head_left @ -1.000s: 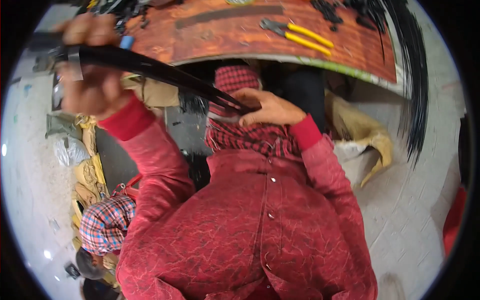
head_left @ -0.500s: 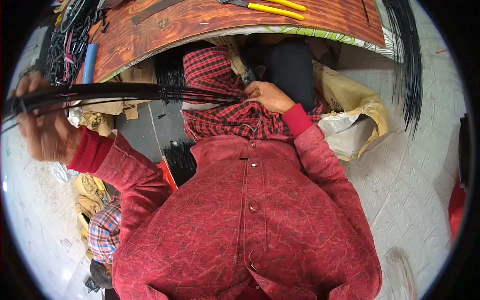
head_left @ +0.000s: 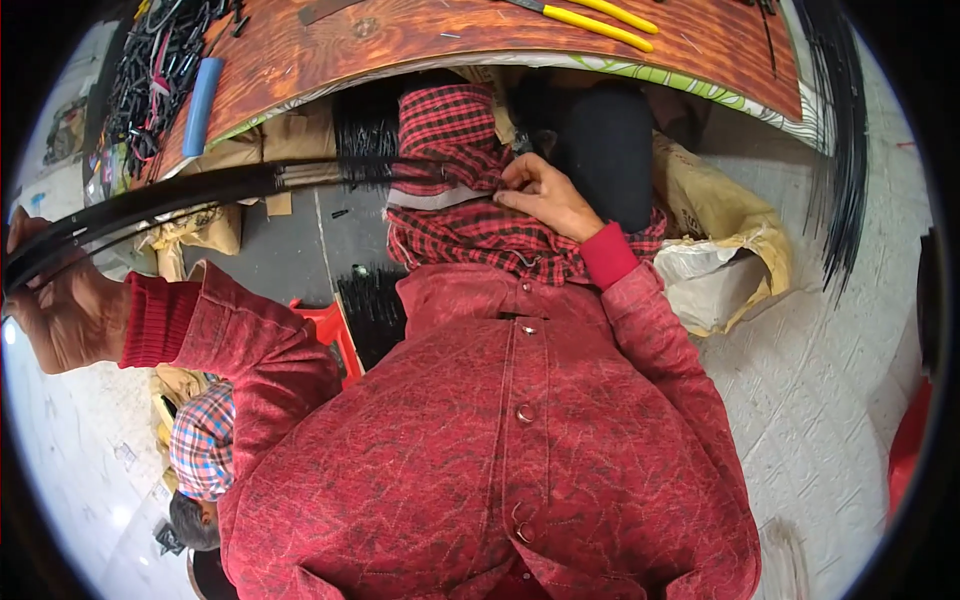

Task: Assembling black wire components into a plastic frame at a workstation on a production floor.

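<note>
A long bundle of thin black wires [head_left: 255,182] stretches across from the far left to over my lap. My left hand [head_left: 68,312] grips its left end, fingers wrapped round it near the rim of the picture. Above the red-and-black checked cloth [head_left: 450,125] on my lap, my right hand [head_left: 550,200] is closed in a pinch beside the bundle's right end. What lies between its fingertips is too small to make out. A pale grey band [head_left: 435,200] crosses the cloth just left of these fingers.
Yellow-handled pliers [head_left: 600,25] and a blue tube [head_left: 203,105] lie on the wood-patterned table [head_left: 400,50]. Small black parts [head_left: 150,80] are heaped at its left. Black wires [head_left: 845,170] hang at its right end. A sack [head_left: 735,265] stands on the right. Another person [head_left: 205,440] is at lower left.
My left hand has moved down and slightly left, drawing the bundle's right end away from my right hand. The view has shifted a little, and my right hand stays over the cloth.
</note>
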### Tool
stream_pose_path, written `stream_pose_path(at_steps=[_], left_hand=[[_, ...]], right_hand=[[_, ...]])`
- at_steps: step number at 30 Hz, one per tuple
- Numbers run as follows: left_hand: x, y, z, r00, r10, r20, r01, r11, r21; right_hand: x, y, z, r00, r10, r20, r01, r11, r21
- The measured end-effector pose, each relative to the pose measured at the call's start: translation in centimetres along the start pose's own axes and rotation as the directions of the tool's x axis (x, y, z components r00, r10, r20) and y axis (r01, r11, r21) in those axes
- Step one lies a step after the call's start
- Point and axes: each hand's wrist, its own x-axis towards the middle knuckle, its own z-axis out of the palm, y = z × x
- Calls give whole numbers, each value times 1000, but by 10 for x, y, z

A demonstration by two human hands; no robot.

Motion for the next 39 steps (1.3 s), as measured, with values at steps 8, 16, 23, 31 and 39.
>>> stream_pose_path(at_steps=[8,16,23,31,39], left_hand=[[-23,-27,27,896,-170,-411,223,971,85],[-83,-114,122,864,-316,-392,466,796,387],[-82,-94,151,755,-588,-290,568,808,-158],[-110,-80,126,736,-620,-272,602,783,-157],[-122,-94,104,799,-597,-69,529,752,-393]], right_hand=[[-15,-4,-16,834,161,528,93,902,-421],[-36,3,-6,934,-86,345,265,818,-511],[-37,-25,-14,943,67,327,100,879,-467],[-22,13,0,886,69,459,200,836,-512],[-33,-125,0,913,-305,271,408,694,-593]])
